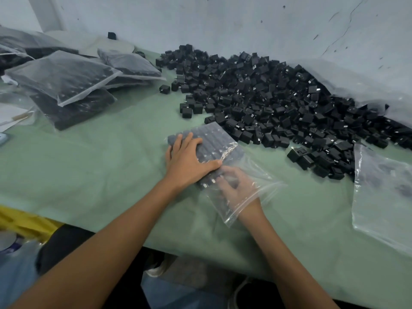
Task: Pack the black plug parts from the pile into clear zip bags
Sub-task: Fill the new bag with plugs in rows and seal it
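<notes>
Clear plastic of the zip bag lies on the green table with rows of black plug parts inside. My left hand presses flat on top, fingers spread, so the rows cannot shift. My right hand reaches in through the mouth, fingers fairly straight (hazy through the film), against the nearest parts. Just beyond lies the pile, within easy reach; filled bags sit far left, out of the way.

Green-covered table under plug pile, filled bags, perhaps papers far left.
</notes>
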